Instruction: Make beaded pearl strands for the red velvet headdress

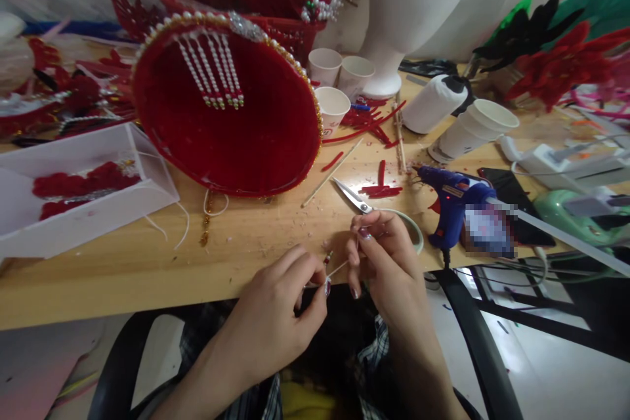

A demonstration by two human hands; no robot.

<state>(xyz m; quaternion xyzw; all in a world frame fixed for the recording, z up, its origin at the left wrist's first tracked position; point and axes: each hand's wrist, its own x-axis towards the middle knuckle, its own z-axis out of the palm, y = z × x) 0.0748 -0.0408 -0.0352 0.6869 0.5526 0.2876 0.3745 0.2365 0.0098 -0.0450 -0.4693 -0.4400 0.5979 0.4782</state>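
Just over the table's front edge, my left hand [290,305] pinches a thin white thread [338,269] close to a few small dark red and green beads [328,256]. The thread stretches across to my right hand [388,252], whose thumb and finger are closed on its other part. Scissors [355,198] with pale green handles lie open beyond my right hand, which partly covers them. Further back stands a red velvet round piece [266,125] edged with pearls and gold trim. Several pearl strands [211,72] with red and gold tips hang from its top.
On the right lie a blue glue gun [453,193], a thread cone [433,105] and stacked paper cups [477,128]. Red fuzzy scraps [381,190] and a thin stick [332,172] lie ahead. At left is a white box [88,216] with red pieces. A white mannequin [394,26] stands behind.
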